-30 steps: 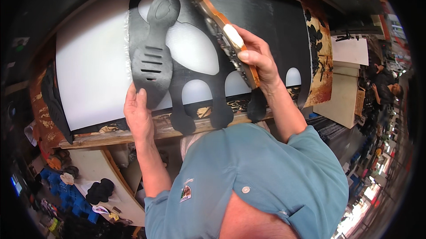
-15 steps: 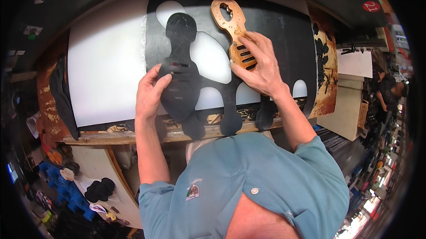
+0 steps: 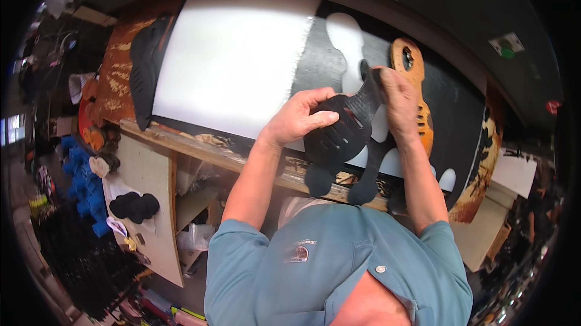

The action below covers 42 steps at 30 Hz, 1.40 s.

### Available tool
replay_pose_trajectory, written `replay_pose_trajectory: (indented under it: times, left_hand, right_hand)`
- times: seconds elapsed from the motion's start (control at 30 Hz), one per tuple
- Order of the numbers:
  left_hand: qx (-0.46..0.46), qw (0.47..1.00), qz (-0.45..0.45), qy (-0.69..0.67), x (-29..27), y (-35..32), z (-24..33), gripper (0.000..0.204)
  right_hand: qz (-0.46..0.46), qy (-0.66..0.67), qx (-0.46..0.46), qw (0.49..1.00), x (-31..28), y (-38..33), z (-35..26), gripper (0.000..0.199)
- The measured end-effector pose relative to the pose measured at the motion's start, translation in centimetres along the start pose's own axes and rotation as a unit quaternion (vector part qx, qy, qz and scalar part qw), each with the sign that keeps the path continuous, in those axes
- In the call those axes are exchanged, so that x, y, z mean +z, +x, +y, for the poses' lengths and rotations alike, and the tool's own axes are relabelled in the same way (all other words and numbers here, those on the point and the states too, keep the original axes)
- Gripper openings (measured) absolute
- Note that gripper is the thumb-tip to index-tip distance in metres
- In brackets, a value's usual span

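Observation:
A black sole-shaped cut-out (image 3: 338, 135) with several slots is lifted and bent between my hands. My left hand (image 3: 299, 114) pinches its wide slotted part, thumb on top. At its narrow end, my right hand (image 3: 399, 99) has its fingers closed round the edge. Just beyond that hand, an orange-tan cutting die (image 3: 414, 71) with matching slots and a hole at its far end lies on a black sheet (image 3: 457, 123). Openings of the same outline show white through the sheet, and its scalloped remnant hangs over the near table edge.
A white board (image 3: 230, 54) covers the table's left part. Dark slotted pieces (image 3: 145, 78) are stacked at its left end. A wooden rail (image 3: 200, 149) runs along the near edge. Below left are a pale panel with black pieces (image 3: 134, 206) and blue plastic parts (image 3: 82, 184).
My right hand has left the cutting die and taken the cut-out's narrow end. The cut-out, flat before, is now bent. The whole view has turned and shifted toward the left.

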<state>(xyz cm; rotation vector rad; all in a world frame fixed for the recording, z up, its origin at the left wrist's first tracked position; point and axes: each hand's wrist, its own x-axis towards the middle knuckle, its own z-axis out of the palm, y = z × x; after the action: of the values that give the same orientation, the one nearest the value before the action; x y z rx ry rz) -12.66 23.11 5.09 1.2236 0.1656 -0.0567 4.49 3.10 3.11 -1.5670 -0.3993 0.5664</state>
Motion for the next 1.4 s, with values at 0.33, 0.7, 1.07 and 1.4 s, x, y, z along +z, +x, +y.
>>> replay_pose_trajectory:
  times: [0.33,0.7,1.07,1.4]
  left_hand:
    - [0.082,0.858,0.406,0.305,-25.2,-9.3,8.8,0.040]
    - [0.018,0.571,0.556,0.603,-38.3,-12.1,6.0,0.065]
    - [0.199,0.665,0.182,0.697,0.8,6.5,-3.7,0.045]
    - [0.222,0.706,0.194,0.643,-0.3,6.5,-4.6,0.043]
  right_hand:
    - [0.181,-0.047,-0.083,0.979,-9.7,-2.0,-0.1,0.037]
    - [0.277,-0.352,-0.028,0.894,-19.5,-6.5,-0.3,0.071]
    - [0.064,-0.459,-0.169,0.870,-9.7,-9.3,0.5,0.087]
    - [-0.007,-0.493,-0.257,0.831,-11.6,-4.4,1.5,0.084]
